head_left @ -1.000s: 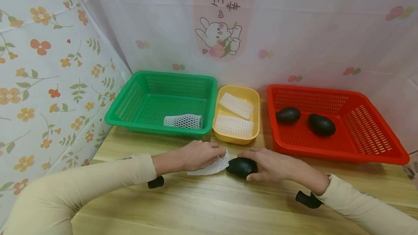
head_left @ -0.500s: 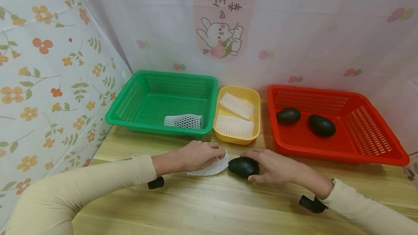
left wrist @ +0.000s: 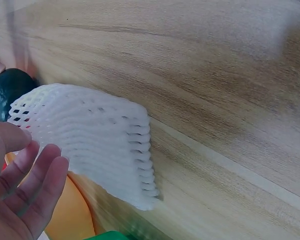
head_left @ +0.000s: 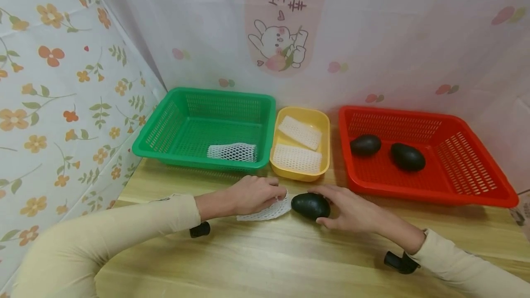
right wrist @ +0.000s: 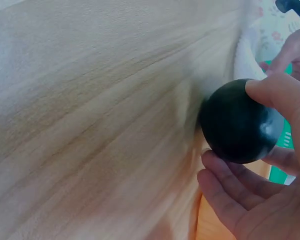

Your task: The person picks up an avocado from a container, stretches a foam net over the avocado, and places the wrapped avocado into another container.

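My left hand [head_left: 254, 195] pinches the near-right end of a white foam net sleeve [head_left: 265, 214] between thumb and index finger. In the left wrist view the sleeve [left wrist: 90, 135] looks flattened, its wide end on the wood. My right hand [head_left: 352, 209] grips a dark green avocado [head_left: 310, 205] at its right end, thumb on one side and fingers on the other. The avocado's narrow tip points left, close to the sleeve's mouth. In the right wrist view the avocado [right wrist: 242, 122] sits between the thumb and fingers.
Behind stand a green basket [head_left: 203, 163] with one net sleeve [head_left: 232, 152], a yellow tray [head_left: 325, 151] with two net sleeves [head_left: 297, 158], and a red basket [head_left: 414, 192] holding two avocados [head_left: 407, 157]. A printed cloth [head_left: 198, 22] hangs behind them.
My right hand has moved slightly right with the avocado, drawing its tip back from the sleeve. My left hand has kept its pinch and hardly moved.
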Demonstrator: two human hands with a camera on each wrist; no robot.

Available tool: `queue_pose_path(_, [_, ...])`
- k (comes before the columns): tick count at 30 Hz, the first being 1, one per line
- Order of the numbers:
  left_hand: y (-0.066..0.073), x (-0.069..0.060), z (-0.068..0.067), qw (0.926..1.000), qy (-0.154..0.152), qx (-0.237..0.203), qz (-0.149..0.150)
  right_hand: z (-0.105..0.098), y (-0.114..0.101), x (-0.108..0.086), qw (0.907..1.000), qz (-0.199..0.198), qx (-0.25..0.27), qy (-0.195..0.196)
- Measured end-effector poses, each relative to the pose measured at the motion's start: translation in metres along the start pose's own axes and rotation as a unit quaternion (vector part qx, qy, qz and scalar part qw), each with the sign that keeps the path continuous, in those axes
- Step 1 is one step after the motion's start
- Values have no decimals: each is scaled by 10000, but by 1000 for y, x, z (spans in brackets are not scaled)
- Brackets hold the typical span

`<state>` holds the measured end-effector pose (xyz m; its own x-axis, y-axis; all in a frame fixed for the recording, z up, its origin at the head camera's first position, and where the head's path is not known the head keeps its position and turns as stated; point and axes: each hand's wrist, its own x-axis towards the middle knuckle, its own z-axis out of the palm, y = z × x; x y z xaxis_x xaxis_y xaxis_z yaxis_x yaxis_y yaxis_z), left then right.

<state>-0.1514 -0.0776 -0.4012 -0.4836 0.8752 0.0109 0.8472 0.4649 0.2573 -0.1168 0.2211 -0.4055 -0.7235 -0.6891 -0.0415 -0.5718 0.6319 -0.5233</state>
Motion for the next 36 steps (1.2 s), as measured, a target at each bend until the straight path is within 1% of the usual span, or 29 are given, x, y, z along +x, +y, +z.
queue_pose_path(7, [2,3,2,9998,-85,-153,115,4,2,3,9998,-74,69,179])
queue_pose_path(14, [4,7,3,9996,25,-201,209,10,4,6,9986,-166,341,359])
queue_pose_path(20, [3,10,2,9992,50,-299,243,13,5,7,9970,-106,549,530])
queue_pose_path(27, [2,9,2,9987,126,-416,261,14,6,8,9950,-61,771,636])
queue_pose_path(32, [1,8,3,9983,216,-449,298,14,6,8,9944,-185,793,667])
queue_pose_path(36, [0,6,3,9980,261,-478,308,13,5,10,9949,-180,763,634])
